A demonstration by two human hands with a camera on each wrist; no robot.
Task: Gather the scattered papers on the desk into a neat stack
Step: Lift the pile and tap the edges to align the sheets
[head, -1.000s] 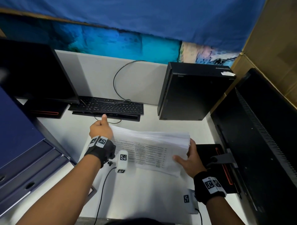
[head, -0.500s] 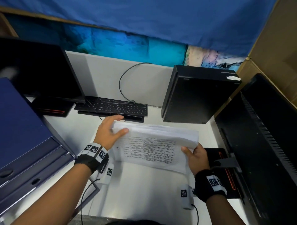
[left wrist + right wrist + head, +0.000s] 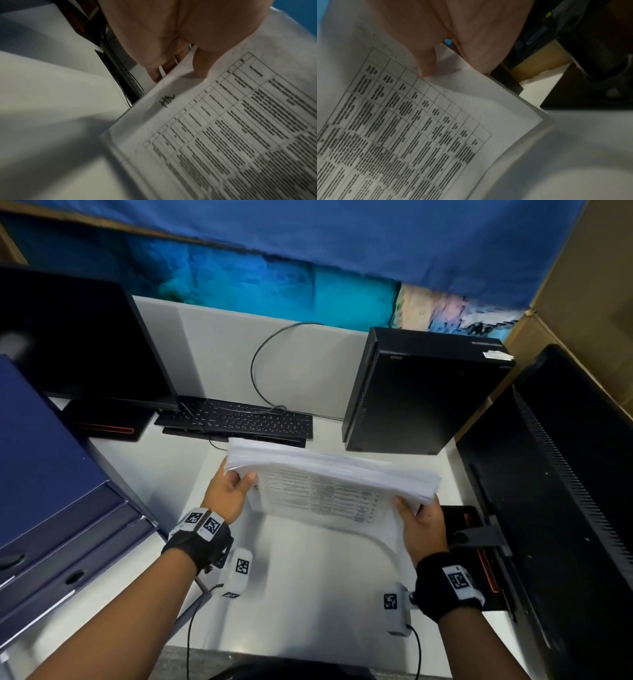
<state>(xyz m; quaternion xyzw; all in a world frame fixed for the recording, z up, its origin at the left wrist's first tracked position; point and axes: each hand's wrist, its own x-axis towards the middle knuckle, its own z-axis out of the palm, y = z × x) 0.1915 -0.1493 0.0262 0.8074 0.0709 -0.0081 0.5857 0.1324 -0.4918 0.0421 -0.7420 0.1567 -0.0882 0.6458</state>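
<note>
A thick stack of white papers [image 3: 329,481] with a printed table on the facing sheet is held upright on its long edge above the white desk [image 3: 308,594]. My left hand [image 3: 233,487] grips its left edge, thumb on the printed side and fingers behind. My right hand [image 3: 416,515] grips the right edge the same way. The left wrist view shows the printed sheet [image 3: 223,128] pinched under my thumb [image 3: 202,66], with a handwritten mark near the corner. In the right wrist view my thumb [image 3: 426,63] presses the sheet [image 3: 419,128].
A black keyboard [image 3: 236,422] lies just behind the papers. A black computer tower [image 3: 421,395] stands at back right, a monitor [image 3: 78,337] at back left, another monitor [image 3: 565,508] on the right. Blue drawers [image 3: 51,508] flank the left. A cable [image 3: 267,364] loops over the grey partition.
The stack has been tipped up from lying on the desk to standing on its edge. My left hand shifted from the far corner to gripping the left edge.
</note>
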